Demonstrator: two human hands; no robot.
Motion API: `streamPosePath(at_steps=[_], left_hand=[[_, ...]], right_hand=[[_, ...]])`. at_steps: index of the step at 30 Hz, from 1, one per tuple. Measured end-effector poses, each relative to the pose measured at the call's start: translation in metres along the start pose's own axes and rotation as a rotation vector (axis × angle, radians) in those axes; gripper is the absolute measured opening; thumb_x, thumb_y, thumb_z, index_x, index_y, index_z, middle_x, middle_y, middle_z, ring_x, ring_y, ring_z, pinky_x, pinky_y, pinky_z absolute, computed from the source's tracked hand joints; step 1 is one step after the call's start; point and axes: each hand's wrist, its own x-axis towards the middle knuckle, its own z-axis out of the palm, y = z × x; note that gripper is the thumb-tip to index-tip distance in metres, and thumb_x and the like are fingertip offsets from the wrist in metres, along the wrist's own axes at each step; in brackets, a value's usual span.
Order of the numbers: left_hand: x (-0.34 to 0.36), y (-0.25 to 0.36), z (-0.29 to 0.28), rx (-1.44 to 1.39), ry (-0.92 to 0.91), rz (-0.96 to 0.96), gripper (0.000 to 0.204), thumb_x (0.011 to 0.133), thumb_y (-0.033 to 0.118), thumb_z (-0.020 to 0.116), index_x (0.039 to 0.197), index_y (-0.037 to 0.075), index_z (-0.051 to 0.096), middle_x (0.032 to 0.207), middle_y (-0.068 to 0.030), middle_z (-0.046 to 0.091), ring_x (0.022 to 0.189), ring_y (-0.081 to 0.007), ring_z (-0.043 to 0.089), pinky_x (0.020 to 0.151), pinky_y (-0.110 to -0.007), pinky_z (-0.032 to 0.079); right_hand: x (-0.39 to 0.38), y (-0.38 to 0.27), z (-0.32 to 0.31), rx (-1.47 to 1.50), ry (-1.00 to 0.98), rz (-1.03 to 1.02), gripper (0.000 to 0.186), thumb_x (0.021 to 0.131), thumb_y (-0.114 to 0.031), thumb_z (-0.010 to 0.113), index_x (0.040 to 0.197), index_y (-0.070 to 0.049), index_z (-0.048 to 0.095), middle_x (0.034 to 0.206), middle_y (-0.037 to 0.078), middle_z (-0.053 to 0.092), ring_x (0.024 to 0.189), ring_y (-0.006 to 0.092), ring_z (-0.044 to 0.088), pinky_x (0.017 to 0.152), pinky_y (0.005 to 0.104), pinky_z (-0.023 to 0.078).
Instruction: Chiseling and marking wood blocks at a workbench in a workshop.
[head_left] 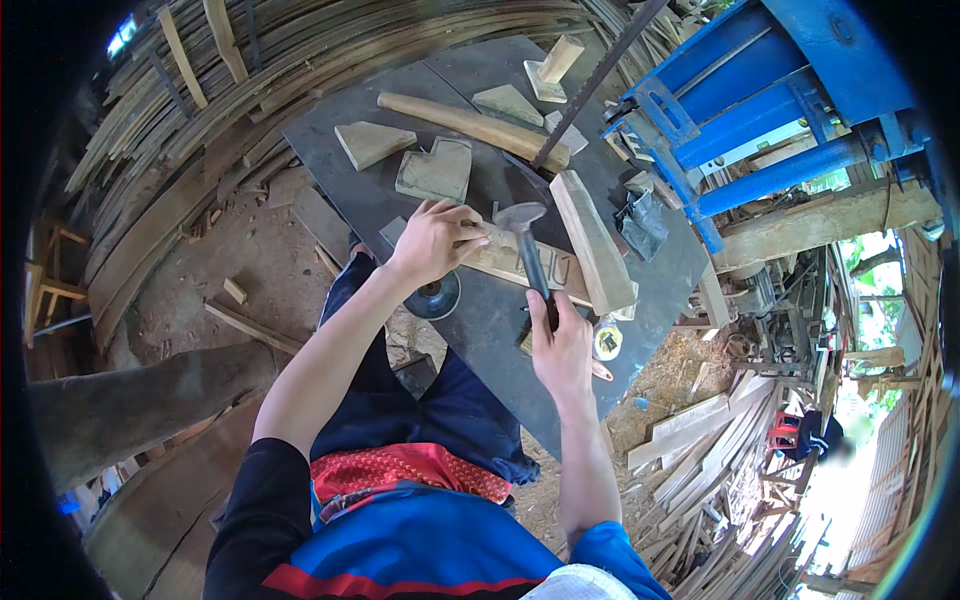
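Observation:
My right hand grips a hammer by its dark handle. The metal hammer head is over a flat wooden board on the dark tabletop, close to my left fingers. My left hand is closed in a pinch at the board's left end; what it holds, if anything, is too small or hidden to make out. Dark marks show on the board's right part. A thick squared timber block lies along the board's right end. By my right wrist is a yellow and white roll.
Several wood offcuts and a long wooden bar lie on the far side of the dark table. A blue machine frame stands at the right. Stacked planks fill the left, with loose strips lower right.

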Motion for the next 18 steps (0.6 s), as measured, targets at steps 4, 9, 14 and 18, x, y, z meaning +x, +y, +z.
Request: streamPosePath(at_steps=[4,9,14,18], left_hand=[[-0.003,0.002,0.004,-0.002,0.002,-0.013,0.019,0.088,0.032,0.070,0.094,0.015,0.078,0.102,0.0013,0.068,0.099,-0.0206,0.060,0.093,-0.037,0.045],[-0.003,-0.003,0.002,0.017,-0.017,0.002,0.020,0.089,0.033,0.069,0.094,0.015,0.077,0.103,0.0010,0.068,0.101,-0.0214,0.060,0.095,-0.038,0.044],[0.000,0.002,-0.001,0.017,-0.042,-0.015,0.020,0.090,0.032,0.068,0.094,0.015,0.076,0.105,0.0018,0.067,0.102,-0.0218,0.059,0.096,-0.038,0.044],[-0.001,0.001,-0.002,0.022,-0.052,-0.002,0.020,0.091,0.032,0.067,0.096,0.015,0.076,0.105,0.0023,0.066,0.103,-0.0216,0.059,0.096,-0.038,0.043]], right_hand=[[-0.001,0.009,0.001,-0.047,-0.060,0.027,0.032,0.102,-0.026,0.059,0.084,0.000,0.052,0.060,0.020,0.056,0.057,0.0413,0.058,0.056,0.0483,0.042],[0.004,0.005,0.002,-0.072,-0.091,0.024,0.037,0.103,-0.031,0.057,0.085,0.001,0.052,0.065,0.022,0.059,0.059,0.0436,0.059,0.057,0.0500,0.042],[0.003,-0.002,-0.003,-0.071,-0.121,0.086,0.038,0.103,-0.033,0.055,0.087,0.001,0.052,0.068,0.024,0.060,0.062,0.0461,0.059,0.059,0.0516,0.043],[0.010,0.003,-0.001,-0.154,-0.140,0.018,0.039,0.103,-0.035,0.055,0.088,0.001,0.053,0.068,0.025,0.059,0.062,0.0471,0.058,0.057,0.0527,0.042]])
